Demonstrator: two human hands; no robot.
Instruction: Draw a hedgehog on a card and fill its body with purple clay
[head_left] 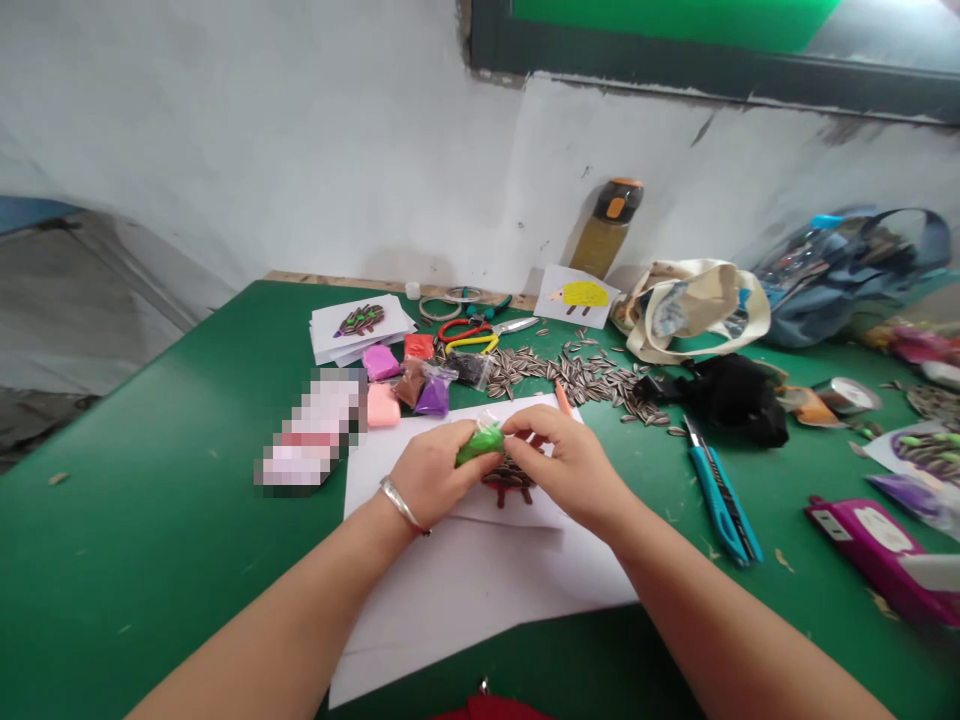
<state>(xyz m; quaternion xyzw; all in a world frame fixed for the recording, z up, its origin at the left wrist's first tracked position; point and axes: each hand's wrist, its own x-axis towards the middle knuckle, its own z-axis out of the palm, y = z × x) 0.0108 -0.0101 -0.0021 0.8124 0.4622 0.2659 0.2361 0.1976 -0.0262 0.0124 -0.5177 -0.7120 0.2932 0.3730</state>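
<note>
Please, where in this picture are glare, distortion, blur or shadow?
Head view: glare whitens the right of the framed panel; the bottle leans, perhaps lens distortion; mosaic hides one item; the magenta device and green packet look soft; shadow darkens the table toward the bottom.

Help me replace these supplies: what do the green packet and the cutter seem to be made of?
Green packet: clear, glossy plastic film, by its crinkles and highlights, around something soft-looking, perhaps clay. Cutter: smooth teal casing, probably plastic from its moulded look; its grey blade suggests metal.
</note>
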